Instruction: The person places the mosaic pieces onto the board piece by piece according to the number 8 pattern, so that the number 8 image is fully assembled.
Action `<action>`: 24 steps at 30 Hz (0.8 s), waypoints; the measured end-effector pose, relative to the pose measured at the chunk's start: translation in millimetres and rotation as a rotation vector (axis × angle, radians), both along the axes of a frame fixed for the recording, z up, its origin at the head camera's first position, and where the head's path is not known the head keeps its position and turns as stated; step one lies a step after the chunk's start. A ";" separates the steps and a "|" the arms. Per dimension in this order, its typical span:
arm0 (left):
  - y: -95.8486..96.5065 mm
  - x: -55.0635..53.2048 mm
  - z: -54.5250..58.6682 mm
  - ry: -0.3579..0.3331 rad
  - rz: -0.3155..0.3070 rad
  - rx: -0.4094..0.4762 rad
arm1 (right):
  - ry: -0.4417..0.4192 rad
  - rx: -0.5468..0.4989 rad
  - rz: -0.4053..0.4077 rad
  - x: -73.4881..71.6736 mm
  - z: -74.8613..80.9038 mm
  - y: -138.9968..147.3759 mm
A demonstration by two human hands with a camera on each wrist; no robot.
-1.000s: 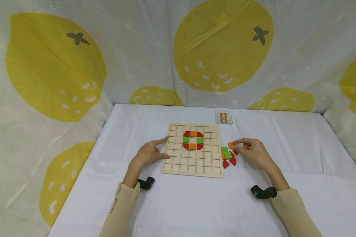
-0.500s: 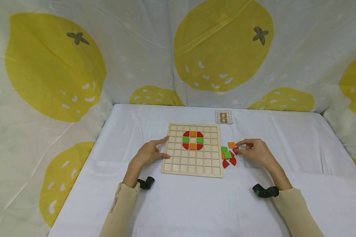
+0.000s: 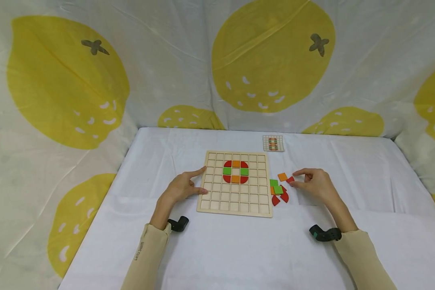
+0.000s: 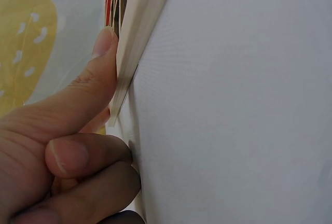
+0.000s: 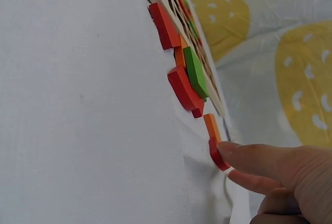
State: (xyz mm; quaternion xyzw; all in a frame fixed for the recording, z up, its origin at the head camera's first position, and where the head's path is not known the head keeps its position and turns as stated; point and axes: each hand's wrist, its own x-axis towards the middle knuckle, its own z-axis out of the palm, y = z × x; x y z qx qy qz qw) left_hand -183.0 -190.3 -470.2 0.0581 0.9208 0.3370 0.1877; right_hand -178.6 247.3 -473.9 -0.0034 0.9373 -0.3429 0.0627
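My left hand (image 3: 181, 187) touches the left edge of the wooden grid board (image 3: 220, 199) with thumb and index finger spread; its other fingers are curled in the left wrist view. On the board, red quarter-round tiles, orange squares and green squares (image 3: 227, 171) form a ring around one bare cell. To the board's right, my right hand (image 3: 315, 185) pinches a red quarter-round tile (image 3: 290, 179) between thumb and index finger, low over the cloth. An orange square tile (image 3: 282, 177) lies right beside it. In the right wrist view my thumb (image 5: 244, 154) overlaps the red tile.
Several loose tiles lie by the board's right edge, among them a green square (image 3: 278, 189) and a red quarter-round (image 3: 284, 197). A small pattern card (image 3: 273, 143) lies behind the board. White cloth (image 3: 239, 249) covers the table, and a lemon-print curtain (image 3: 177, 80) stands behind.
My right hand has let go of the orange square and moved slightly right to the red tile, which has shifted and turned. The orange square has turned a little. The left hand stays put.
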 end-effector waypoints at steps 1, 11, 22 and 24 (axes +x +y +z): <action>0.0 0.0 -0.1 0.001 0.000 -0.002 | 0.002 0.005 -0.006 0.0 0.3 0.8; -0.1 -0.1 0.0 -0.002 0.002 0.005 | -0.001 0.016 0.036 -2.4 -1.3 0.8; -0.5 0.4 -0.5 -0.002 -0.006 0.005 | -0.027 -0.054 0.022 -2.8 -8.6 4.6; -0.2 0.6 -0.4 -0.003 -0.005 0.000 | -0.026 -0.071 0.024 -3.9 -11.0 4.0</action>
